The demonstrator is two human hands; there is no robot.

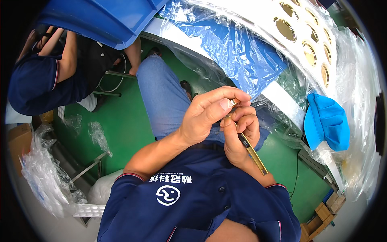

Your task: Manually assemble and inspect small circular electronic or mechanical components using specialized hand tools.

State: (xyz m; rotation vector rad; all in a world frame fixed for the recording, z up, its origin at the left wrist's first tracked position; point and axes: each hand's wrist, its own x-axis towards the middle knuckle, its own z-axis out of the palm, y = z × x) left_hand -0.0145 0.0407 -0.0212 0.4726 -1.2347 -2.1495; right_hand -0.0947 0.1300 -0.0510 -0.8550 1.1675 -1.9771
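My left hand (207, 115) is pinched round a small shiny gold-coloured metal piece (235, 101), held between thumb and forefinger. Most of the piece is hidden by the fingers, so its full shape cannot be made out. Just beside it, my right hand (243, 131) is closed on a slim gold-coloured utility knife (256, 158) with a black slider. The knife's body slants down to the right along my palm. Its front end lies among my fingertips, close to the metal piece, and whether the blade touches it cannot be seen.
A white tray (299, 37) with several round gold pieces lies at the upper right, over plastic film and a blue sheet (242, 52). A blue cap (326, 123) sits on the film. A blue bin (100, 20) juts in upper left, near a seated person (40, 86).
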